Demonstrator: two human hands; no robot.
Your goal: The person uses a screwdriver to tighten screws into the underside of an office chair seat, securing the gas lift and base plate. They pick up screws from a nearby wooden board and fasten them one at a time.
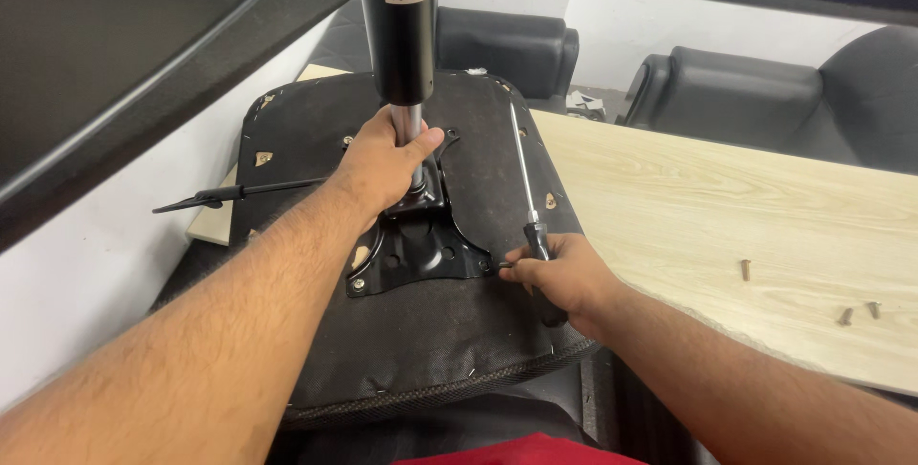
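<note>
Gripping gas cylinder [409, 126] left hand [387, 164], screwdriver [529, 199] right hand [559, 274], plate [421, 250] between.

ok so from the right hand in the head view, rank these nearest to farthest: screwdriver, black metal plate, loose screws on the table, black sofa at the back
1. Screwdriver: held in the right hand, shaft pointing away.
2. Black metal plate: just left of the fingertips, on the seat underside.
3. Loose screws: to the right, on the wooden table.
4. Black sofa: far back, beyond the table.
</note>
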